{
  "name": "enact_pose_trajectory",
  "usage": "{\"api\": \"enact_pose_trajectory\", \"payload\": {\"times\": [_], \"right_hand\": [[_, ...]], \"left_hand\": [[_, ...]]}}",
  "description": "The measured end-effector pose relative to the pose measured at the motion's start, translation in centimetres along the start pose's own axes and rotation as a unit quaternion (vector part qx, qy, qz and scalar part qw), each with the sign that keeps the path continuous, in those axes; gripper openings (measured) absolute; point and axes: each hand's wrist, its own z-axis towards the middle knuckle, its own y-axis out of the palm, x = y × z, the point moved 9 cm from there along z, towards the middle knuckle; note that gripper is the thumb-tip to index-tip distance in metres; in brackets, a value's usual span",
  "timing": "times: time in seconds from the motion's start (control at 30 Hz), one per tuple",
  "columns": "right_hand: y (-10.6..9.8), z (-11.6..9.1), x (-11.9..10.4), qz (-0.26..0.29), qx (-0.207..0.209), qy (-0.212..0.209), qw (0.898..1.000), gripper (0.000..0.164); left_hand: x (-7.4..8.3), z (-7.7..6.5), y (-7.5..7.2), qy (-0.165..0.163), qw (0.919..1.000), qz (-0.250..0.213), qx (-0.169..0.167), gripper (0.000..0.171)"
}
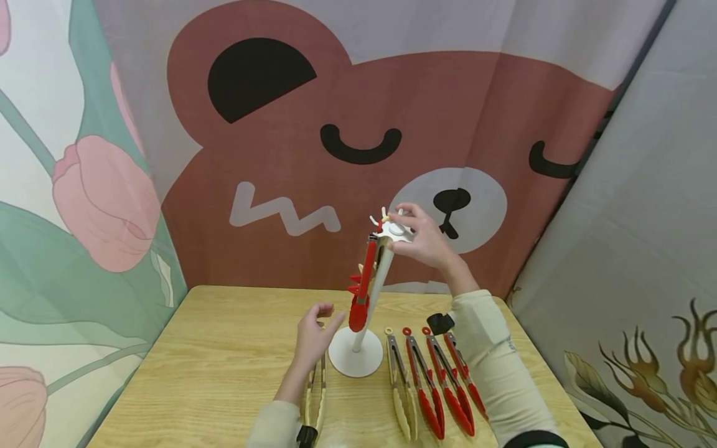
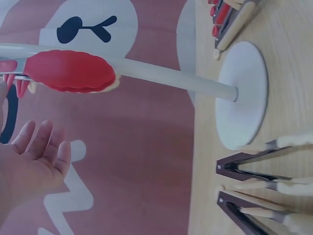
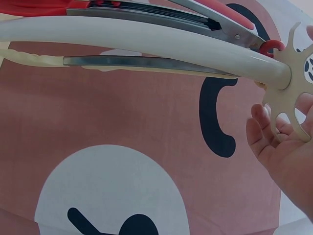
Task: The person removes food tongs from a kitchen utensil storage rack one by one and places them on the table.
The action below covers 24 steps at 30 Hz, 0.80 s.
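Observation:
A white stand with a round base, a slim pole and a hooked top plate is upright on the table. My right hand holds the top plate by its right edge, fingers and thumb curled around its hooks in the right wrist view. Red tongs hang from the plate on the left side of the pole. Behind them more red tips show, and cream tongs hang along the pole too. My left hand hovers left of the pole, apart from the tongs, fingers loosely bent around nothing.
Right of the base, cream tongs and several red tongs lie in a row on the wooden table. More cream tongs lie under my left forearm. A bear-print curtain hangs behind the table.

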Motion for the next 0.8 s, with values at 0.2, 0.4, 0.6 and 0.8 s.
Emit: {"api": "enact_pose_trajectory", "payload": {"times": [0.2, 0.4, 0.6, 0.8], "right_hand": [[0.0, 0.0, 0.0, 0.010, -0.001, 0.004, 1.000, 0.056], [0.0, -0.1, -0.1, -0.001, 0.001, 0.000, 1.000, 0.056], [-0.1, -0.1, -0.1, -0.007, 0.002, -0.007, 1.000, 0.057], [0.0, -0.1, -0.1, -0.005, 0.000, -0.006, 1.000, 0.057]], "left_hand": [[1.1, 1.0, 0.7, -0.002, 0.9997, -0.020, -0.016, 0.041], [2.2, 2.0, 1.2, 0.010, 0.9994, -0.029, -0.019, 0.042], [3.7, 2.8, 2.1, 0.029, 0.9984, -0.028, -0.038, 0.047], [4.0, 3.0, 2.7, 0.017, 0.9980, -0.037, -0.049, 0.050]]}}
